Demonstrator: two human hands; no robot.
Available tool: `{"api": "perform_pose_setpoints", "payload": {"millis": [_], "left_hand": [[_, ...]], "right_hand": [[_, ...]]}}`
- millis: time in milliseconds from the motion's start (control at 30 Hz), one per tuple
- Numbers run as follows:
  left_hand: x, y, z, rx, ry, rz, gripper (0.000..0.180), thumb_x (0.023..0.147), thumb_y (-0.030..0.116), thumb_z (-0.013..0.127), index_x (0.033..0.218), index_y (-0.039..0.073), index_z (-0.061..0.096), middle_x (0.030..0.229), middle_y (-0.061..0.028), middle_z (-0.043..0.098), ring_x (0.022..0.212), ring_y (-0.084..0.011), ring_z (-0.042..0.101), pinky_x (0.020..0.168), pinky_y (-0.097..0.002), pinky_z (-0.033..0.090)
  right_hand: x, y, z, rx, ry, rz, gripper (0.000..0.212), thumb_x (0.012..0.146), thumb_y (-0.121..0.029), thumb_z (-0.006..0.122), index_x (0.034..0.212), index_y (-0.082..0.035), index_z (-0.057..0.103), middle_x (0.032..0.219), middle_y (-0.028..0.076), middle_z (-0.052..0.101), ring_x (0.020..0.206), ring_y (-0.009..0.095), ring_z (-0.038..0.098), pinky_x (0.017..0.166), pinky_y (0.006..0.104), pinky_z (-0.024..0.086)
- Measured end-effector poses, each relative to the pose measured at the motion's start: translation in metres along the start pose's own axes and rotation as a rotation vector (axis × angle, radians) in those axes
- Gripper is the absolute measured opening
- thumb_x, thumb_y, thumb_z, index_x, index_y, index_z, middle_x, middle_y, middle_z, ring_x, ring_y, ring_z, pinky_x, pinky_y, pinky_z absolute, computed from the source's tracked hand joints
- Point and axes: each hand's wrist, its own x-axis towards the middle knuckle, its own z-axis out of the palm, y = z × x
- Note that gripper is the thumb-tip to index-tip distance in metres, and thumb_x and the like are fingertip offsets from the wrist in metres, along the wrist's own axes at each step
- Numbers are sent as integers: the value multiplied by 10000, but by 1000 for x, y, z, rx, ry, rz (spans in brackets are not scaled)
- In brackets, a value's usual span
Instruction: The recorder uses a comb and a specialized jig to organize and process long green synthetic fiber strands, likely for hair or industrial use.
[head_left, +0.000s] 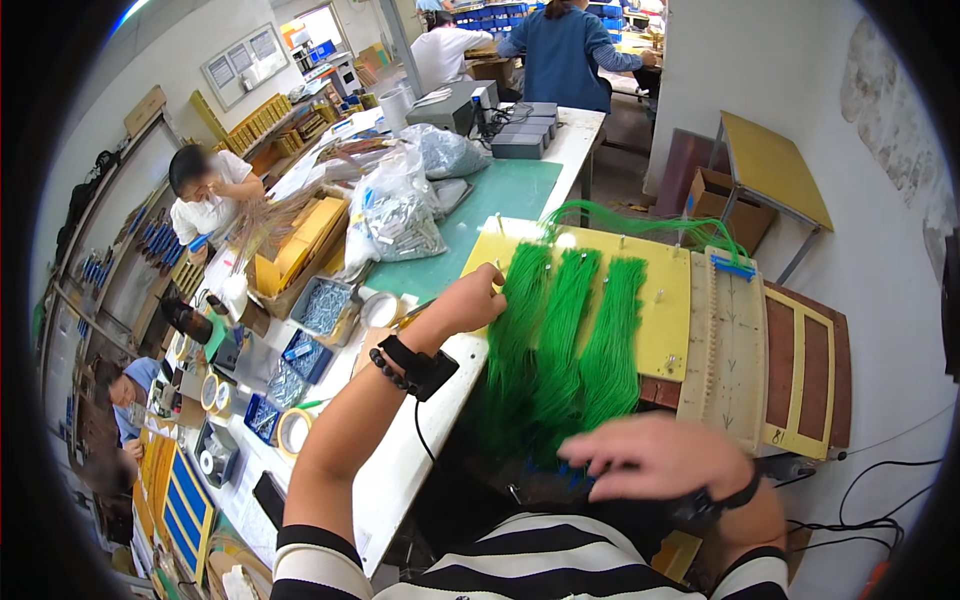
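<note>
Three thick bundles of thin green strands lie side by side over a yellow board with small upright pins. Their lower ends hang off its near edge. My left hand is at the board's left edge beside the leftmost bundle, its fingers closed in a pinch. What those fingertips hold, if anything, is hidden. Slightly blurred, my right hand is over the hanging ends at the lower right, fingers stretched out and holding nothing visible. More green strands curve behind the board toward a blue clip.
On the white table to the left are bins of small metal parts, tape rolls, a phone and plastic bags. A pale slotted board stands right of the yellow one. Several people work farther off.
</note>
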Motion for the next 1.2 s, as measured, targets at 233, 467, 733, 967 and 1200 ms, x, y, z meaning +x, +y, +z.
{"api": "perform_pose_setpoints", "payload": {"millis": [233, 467, 733, 967, 1200], "left_hand": [[-24, -27, 24, 1, 154, -10, 297, 904, 217, 564, 1018, -40, 660, 941, -222, 694, 794, -325, 672, 736, -425, 521], [-37, -23, 35, 137, 363, 20, 276, 912, 225, 568, 961, -34, 650, 851, -181, 704, 817, -361, 683, 751, -440, 532], [-42, -28, 40, -34, 453, -81, 279, 887, 216, 583, 995, -35, 640, 875, -265, 690, 872, -407, 681, 789, -455, 539], [-65, -19, 71, -50, 415, -118, 295, 864, 162, 601, 1094, -23, 611, 976, -255, 690, 942, -412, 661, 836, -453, 520], [-62, -29, 80, -328, 366, -143, 166, 822, 118, 659, 919, -7, 608, 840, -210, 664, 830, -354, 656, 746, -412, 513]], "right_hand": [[76, 93, 141, 656, 65, 169, 406, 961, -171, 651, 1308, 22, 566, 1053, 69, 678, 874, 105, 623, 769, 254, 524], [98, 128, 167, 789, 200, 352, 375, 994, -189, 605, 1299, 26, 563, 1082, 80, 659, 924, 134, 641, 781, 267, 544], [103, 137, 172, 1068, 322, 411, 486, 987, -162, 603, 1402, 33, 443, 1140, 85, 613, 955, 154, 632, 795, 270, 540], [161, 192, 199, 674, 864, 253, 799, 893, -186, 727, 1495, 66, 268, 1368, 190, 530, 1144, 291, 590, 974, 361, 477], [188, 184, 177, 509, 830, 273, 584, 922, -163, 684, 1379, 74, 410, 1294, 191, 574, 1145, 258, 557, 984, 371, 438]]}}
